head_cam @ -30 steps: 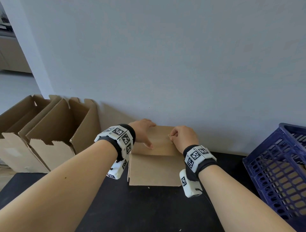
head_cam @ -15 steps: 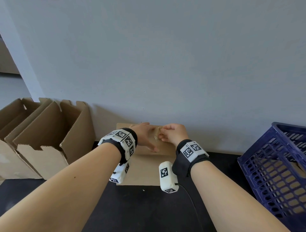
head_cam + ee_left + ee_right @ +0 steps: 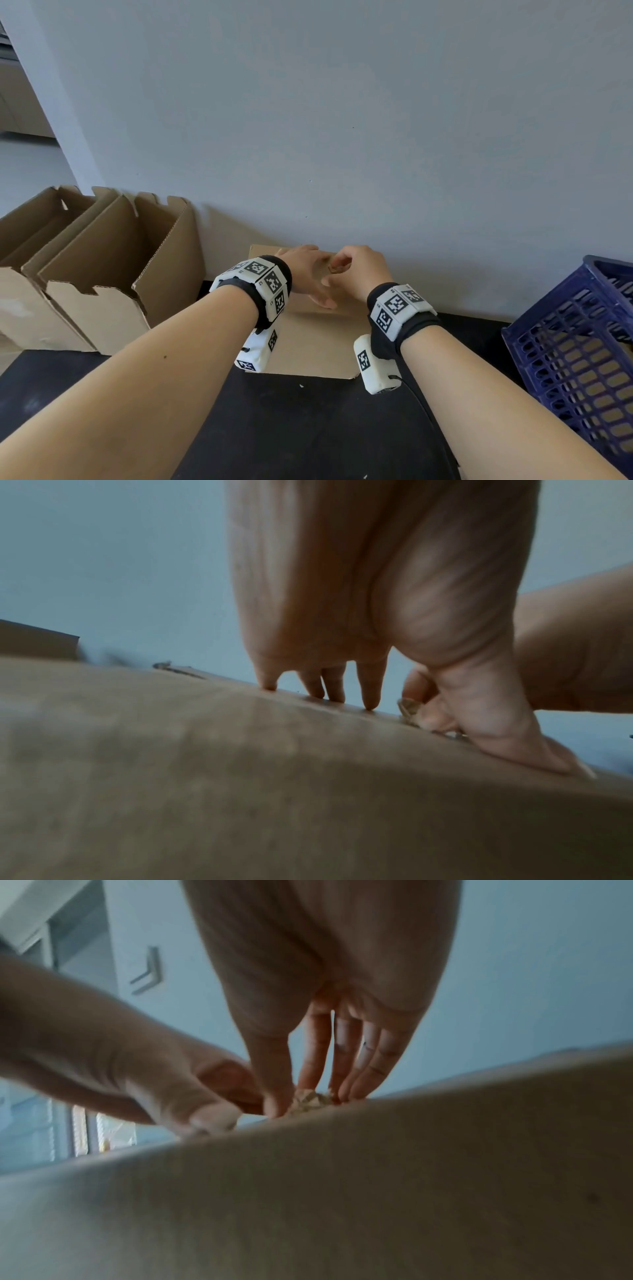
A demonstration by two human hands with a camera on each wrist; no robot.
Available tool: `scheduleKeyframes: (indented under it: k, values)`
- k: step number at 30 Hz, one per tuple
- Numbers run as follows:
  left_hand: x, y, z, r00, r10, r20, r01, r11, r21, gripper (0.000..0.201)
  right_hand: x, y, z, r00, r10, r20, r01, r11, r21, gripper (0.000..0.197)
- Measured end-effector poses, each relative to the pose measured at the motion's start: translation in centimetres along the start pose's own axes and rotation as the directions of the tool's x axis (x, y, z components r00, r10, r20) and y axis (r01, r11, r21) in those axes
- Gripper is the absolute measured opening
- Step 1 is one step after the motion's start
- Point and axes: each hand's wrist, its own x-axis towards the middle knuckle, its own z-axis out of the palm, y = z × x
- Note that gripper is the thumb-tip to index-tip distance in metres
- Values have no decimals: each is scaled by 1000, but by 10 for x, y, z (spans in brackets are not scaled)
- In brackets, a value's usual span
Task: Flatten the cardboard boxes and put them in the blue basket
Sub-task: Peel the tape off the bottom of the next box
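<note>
A closed brown cardboard box [image 3: 308,342] lies on the black table against the wall. My left hand [image 3: 305,274] presses on its top with straight fingers [image 3: 371,696], thumb laid flat. My right hand [image 3: 356,270] pinches a crumpled tan strip [image 3: 337,269] that sticks up from the box top, right beside the left hand. The strip [image 3: 310,1097] sits between the right thumb and fingers; I cannot tell whether it is tape or cardboard. The blue basket [image 3: 565,342] stands at the right, with brown cardboard showing through its lattice.
Several open cardboard boxes [image 3: 102,274] stand upright at the left, close to the box under my hands. A grey wall runs directly behind everything. Bare black tabletop [image 3: 308,428] lies in front of the box.
My right hand has slid left along the box top to meet the left hand, and it has pulled up the crumpled strip. The left hand stays pressed on the box.
</note>
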Motion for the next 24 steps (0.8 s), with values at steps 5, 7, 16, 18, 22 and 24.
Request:
scheduleKeyframes:
  k: [5, 7, 16, 18, 22, 24]
  values:
    - [-4, 3, -1, 1000, 7, -9, -7, 1000, 19, 85, -1, 0, 7, 994, -86, -68, 78, 990, -118, 8]
    - [-3, 2, 0, 1000, 1, -13, 0, 1000, 11, 88, -1, 1, 7, 992, -104, -75, 95, 989, -113, 9]
    - [8, -7, 5, 998, -63, -2, 63, 998, 2, 106, 4, 31, -9, 982, 40, -186, -30, 998, 57, 13]
    - [9, -8, 4, 997, -74, 4, 74, 997, -5, 108, 5, 37, -17, 971, 90, -219, -71, 993, 95, 10]
    - [9, -9, 4, 997, -78, 13, 78, 997, -12, 109, 4, 52, -30, 925, 192, -328, -148, 977, 154, 18]
    - [10, -9, 4, 997, -76, 13, 76, 997, -9, 110, 1, 60, -34, 897, 236, -374, -179, 967, 181, 18]
